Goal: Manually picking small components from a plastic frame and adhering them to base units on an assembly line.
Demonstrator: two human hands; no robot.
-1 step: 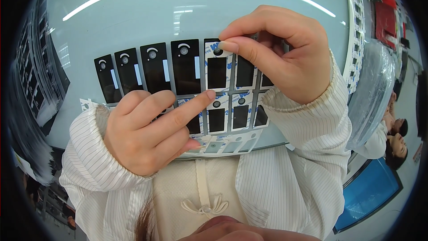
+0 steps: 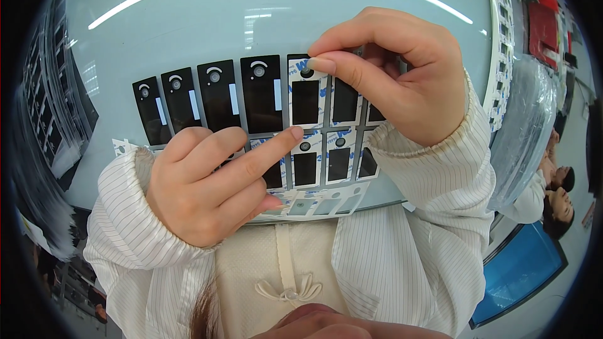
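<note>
On the table lies a small black panel [image 2: 305, 102] with a round lens hole and a white-and-blue adhesive frame around its edge. My right hand [image 2: 408, 69] is closed in a pinch at its top edge, thumb and index finger on the adhesive frame. My left hand [image 2: 207, 188] holds nothing; its index finger reaches out and touches near the panel's lower edge, the other fingers loosely bent. To the left stands a row of black panels [image 2: 260, 97] without the white frame. More framed panels [image 2: 345, 103] lie partly under my right hand.
A second row of framed panels [image 2: 305, 169] lies nearer me, above a cut-out white sheet [image 2: 336, 204] at the table edge. Plastic-wrapped stacks [image 2: 521, 125] stand at the right, more wrapped sheets [image 2: 47, 94] at the left. Another person [image 2: 534, 198] is at far right.
</note>
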